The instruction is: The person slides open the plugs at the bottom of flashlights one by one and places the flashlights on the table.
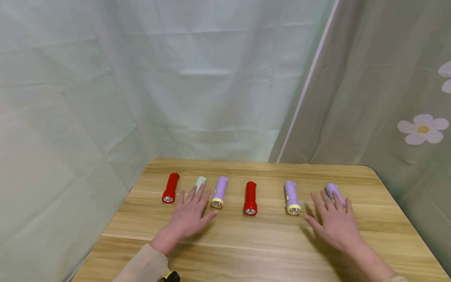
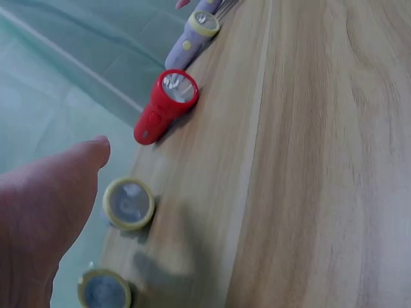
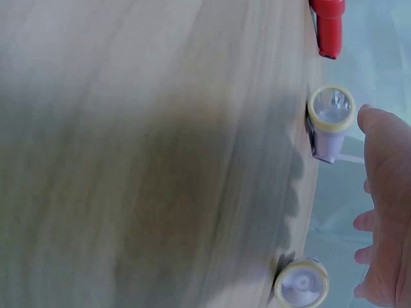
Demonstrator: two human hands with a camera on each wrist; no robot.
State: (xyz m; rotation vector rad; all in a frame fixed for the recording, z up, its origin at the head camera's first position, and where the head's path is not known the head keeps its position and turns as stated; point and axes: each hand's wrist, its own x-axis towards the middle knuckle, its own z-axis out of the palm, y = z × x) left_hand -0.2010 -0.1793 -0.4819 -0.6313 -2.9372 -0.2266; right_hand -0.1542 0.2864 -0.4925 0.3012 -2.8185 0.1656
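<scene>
My left hand point(image 1: 190, 217) is held above the wooden table with its fingers spread and straight, partly covering a pale green flashlight point(image 1: 200, 181). Just right of its fingers lies a purple flashlight point(image 1: 220, 190) with a yellow rim; to its left lies a red flashlight point(image 1: 171, 186). Spread as well, my right hand point(image 1: 334, 225) hovers over another purple flashlight point(image 1: 332, 188), whose lens end is hidden in the head view. A third purple flashlight point(image 1: 291, 196) lies left of the right thumb. Between the hands is a second red flashlight point(image 1: 250, 197). Neither hand holds anything.
The flashlights form a loose row along the far part of the wood-grain table point(image 1: 253, 250), lenses facing me. Pale curtains point(image 1: 211, 78) hang behind the table and at its sides; the right one point(image 1: 356, 78) is grey with flowers. A black and yellow item point(image 1: 172, 276) sits at the left cuff.
</scene>
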